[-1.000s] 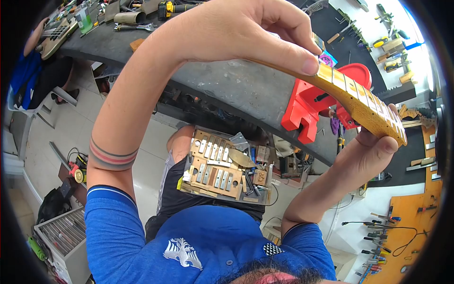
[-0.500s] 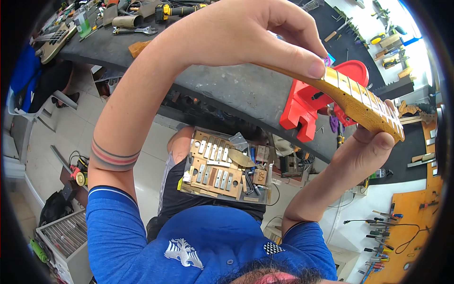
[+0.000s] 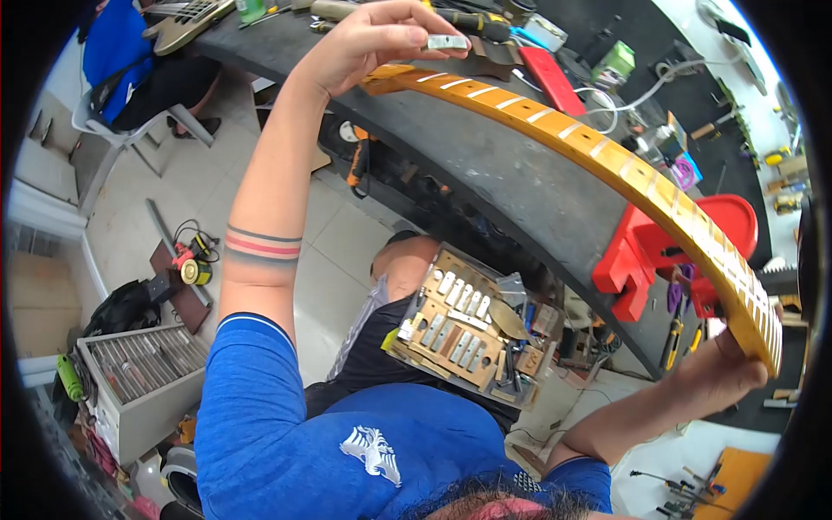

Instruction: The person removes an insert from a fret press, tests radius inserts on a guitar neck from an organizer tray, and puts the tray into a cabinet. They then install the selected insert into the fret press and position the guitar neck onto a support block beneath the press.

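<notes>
A maple guitar neck (image 3: 598,156) stretches across the view, fretboard up, with masking-tape-like white strips between the frets near its far right end. My right hand (image 3: 724,373) is closed around that end, where the frets crowd together. Beside the neck's other end, my left hand (image 3: 381,39) pinches a small grey metal block (image 3: 446,42) between thumb and fingers, apart from the fretboard. On my lap rests a tray (image 3: 400,345) holding a wooden board with several similar metal blocks (image 3: 464,296) set in slots.
A dark workbench (image 3: 511,165) carries a red vise (image 3: 628,260), a red flat case (image 3: 552,81), pliers and cables. Another person sits on a white chair (image 3: 143,134) at upper left. A drawer of thin strips (image 3: 143,364) stands at lower left.
My left hand has left the neck's fretboard and moved up and left, showing the metal block in its fingers. The neck has swung to show its full length. The view has shifted.
</notes>
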A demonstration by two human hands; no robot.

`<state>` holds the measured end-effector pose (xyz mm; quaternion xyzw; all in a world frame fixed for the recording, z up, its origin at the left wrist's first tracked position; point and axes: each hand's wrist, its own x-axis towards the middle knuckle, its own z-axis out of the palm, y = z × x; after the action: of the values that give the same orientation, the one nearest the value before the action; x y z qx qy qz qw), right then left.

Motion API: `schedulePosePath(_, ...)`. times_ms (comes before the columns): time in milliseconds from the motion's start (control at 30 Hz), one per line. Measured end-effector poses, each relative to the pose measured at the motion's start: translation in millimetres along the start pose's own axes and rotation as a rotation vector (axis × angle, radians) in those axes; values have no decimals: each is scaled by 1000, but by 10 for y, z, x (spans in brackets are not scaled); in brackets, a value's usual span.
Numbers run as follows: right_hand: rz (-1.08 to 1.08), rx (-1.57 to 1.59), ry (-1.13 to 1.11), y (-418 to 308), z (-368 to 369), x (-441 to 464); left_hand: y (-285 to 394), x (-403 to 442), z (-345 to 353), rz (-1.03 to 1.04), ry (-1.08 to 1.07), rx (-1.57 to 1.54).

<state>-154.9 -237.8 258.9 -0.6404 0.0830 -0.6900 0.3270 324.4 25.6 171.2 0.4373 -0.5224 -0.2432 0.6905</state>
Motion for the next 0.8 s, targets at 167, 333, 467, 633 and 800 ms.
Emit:
schedulePosePath(167, 17, 21, 75, -59, 43, 105, -207, -270, -241, -29, 12, 214)
schedulePosePath(333, -110, 69, 75, -134, 171, 110, -212, -303, -251, 1, -55, 202)
schedulePosePath(467, -128, 113, 135, -147, 269, 238, -164, -294, -262, -133, 0, -50)
schedulePosePath(633, -179, 1, 247, -265, 723, 259, -165, -266, -315, -143, -38, -65)
schedulePosePath(800, -209, -13, 207, -194, 636, 288, -236, -251, -315, -76, -38, -96)
